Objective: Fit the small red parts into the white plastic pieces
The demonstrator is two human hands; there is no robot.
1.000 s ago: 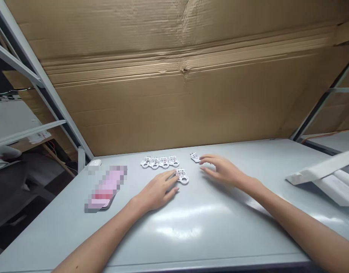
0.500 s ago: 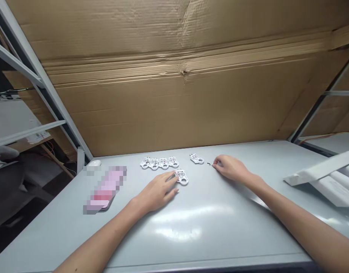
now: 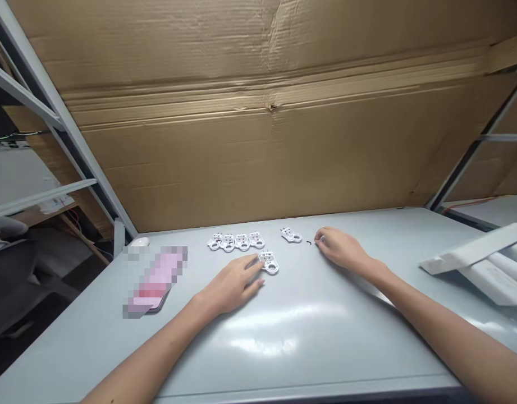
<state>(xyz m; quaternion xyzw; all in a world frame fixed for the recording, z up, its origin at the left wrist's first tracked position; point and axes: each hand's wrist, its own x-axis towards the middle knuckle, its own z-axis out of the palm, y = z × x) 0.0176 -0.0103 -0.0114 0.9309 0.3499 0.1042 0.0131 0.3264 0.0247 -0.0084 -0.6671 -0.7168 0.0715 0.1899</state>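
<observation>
Over by the left edge of the glossy pale-grey bench (image 3: 325,328), a flat pink phone (image 3: 162,274) is masked by coarse blocks; any lettering there cannot be read. Mid-bench, a white plastic ring-ended plate (image 3: 270,264) is touched by the left hand (image 3: 233,283), fingers loosely spread, the plate's left side partly covered. Its prongs are aimed at the back edge, its ring frontward, the long axis leaning slightly right. The right hand (image 3: 339,248) is set down, fingers curled narrow, beside a tiny black scrap (image 3: 309,243); whether anything is gripped cannot be told.
</observation>
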